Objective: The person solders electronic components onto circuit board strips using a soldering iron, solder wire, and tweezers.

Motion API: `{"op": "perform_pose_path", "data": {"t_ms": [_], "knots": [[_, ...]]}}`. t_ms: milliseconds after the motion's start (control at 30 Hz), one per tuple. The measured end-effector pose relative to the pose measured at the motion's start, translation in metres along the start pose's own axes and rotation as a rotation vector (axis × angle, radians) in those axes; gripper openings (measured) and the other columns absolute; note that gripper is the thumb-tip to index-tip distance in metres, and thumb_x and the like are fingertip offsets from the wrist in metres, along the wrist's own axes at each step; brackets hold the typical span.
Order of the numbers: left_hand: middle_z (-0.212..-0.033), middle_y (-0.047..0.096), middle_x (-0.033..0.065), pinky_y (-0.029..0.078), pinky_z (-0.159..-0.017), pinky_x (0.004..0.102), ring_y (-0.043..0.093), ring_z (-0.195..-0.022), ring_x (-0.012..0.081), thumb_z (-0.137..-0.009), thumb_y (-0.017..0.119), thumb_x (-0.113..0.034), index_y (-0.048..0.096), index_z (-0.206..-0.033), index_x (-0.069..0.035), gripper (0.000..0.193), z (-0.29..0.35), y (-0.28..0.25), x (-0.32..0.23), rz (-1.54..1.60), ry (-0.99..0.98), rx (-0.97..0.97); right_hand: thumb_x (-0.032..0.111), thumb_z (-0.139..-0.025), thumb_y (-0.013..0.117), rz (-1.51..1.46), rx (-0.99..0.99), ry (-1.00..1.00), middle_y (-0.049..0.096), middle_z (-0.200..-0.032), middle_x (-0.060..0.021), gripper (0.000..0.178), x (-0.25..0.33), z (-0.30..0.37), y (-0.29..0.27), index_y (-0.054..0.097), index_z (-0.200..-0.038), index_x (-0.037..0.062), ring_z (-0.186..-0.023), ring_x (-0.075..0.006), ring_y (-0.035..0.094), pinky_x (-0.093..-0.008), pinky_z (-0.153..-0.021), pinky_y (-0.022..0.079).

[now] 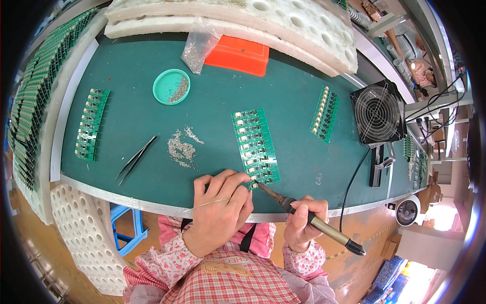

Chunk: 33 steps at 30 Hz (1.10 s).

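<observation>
A green circuit board panel [257, 144] with rows of small parts lies in front of me on the green mat. My left hand [220, 210] is closed round a thin solder wire [208, 203], its fingertips at the panel's near left corner. In my right hand [305, 223] is a soldering iron [331, 232], gripped like a pen. Its tip meets the near end of the panel beside my left fingertips; whether it touches a joint is too small to tell. Tweezers [135, 161] and a pile of tiny loose parts [180, 150] lie left of the panel.
More board panels lie left [92, 124] and right [324, 114]. A round green dish [157, 96], a clear bag [196, 53] and a red bin [238, 55] sit farther back. White foam blocks [228, 17] line the back; a black fan [377, 112] stands right. Another person [405, 43] is upper right.
</observation>
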<state>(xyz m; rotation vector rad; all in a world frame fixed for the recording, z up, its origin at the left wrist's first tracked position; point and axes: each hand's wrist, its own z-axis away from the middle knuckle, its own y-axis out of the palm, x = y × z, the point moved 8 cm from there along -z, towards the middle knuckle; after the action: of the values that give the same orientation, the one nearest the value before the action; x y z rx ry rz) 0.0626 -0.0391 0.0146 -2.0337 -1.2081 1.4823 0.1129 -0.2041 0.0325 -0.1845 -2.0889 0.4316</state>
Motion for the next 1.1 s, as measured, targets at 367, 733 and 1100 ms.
{"op": "perform_pose_path", "data": {"t_ms": [367,733,1100], "knots": [[-0.108,0.066,0.0029,0.038,-0.085,0.0425,0.062,-0.101,0.0241,-0.074,0.072,-0.005,0.056,-0.076,-0.006,0.015,-0.001,0.0,0.0,-0.007,0.007,-0.003,0.008,-0.093,0.062,0.028,-0.024,-0.055,0.066,-0.066,-0.0108,0.013,-0.005,0.007,-0.007,0.052,-0.089,0.0003,-0.047,-0.0154,0.055,-0.0291,-0.045,0.044],[-0.117,0.064,0.0104,0.038,-0.09,0.045,0.059,-0.109,0.0311,-0.077,0.072,-0.003,0.052,-0.076,-0.006,0.02,-0.007,-0.002,-0.011,-0.005,0.031,0.014,0.011,-0.101,0.051,0.265,-0.723,0.008,0.056,-0.083,-0.0065,0.014,-0.049,-0.007,-0.162,0.053,-0.091,0.0011,-0.051,-0.0066,0.044,-0.0217,-0.048,0.036],[-0.117,0.062,0.0123,0.038,-0.091,0.0459,0.058,-0.109,0.033,-0.074,0.075,-0.002,0.051,-0.077,-0.006,0.025,0.003,0.006,-0.015,-0.02,0.058,0.079,0.016,-0.1,0.061,0.674,-0.436,0.06,0.061,-0.072,-0.0038,0.013,-0.129,-0.094,-0.255,0.063,-0.106,0.004,-0.061,-0.0094,0.055,-0.0247,-0.056,0.044]]}}
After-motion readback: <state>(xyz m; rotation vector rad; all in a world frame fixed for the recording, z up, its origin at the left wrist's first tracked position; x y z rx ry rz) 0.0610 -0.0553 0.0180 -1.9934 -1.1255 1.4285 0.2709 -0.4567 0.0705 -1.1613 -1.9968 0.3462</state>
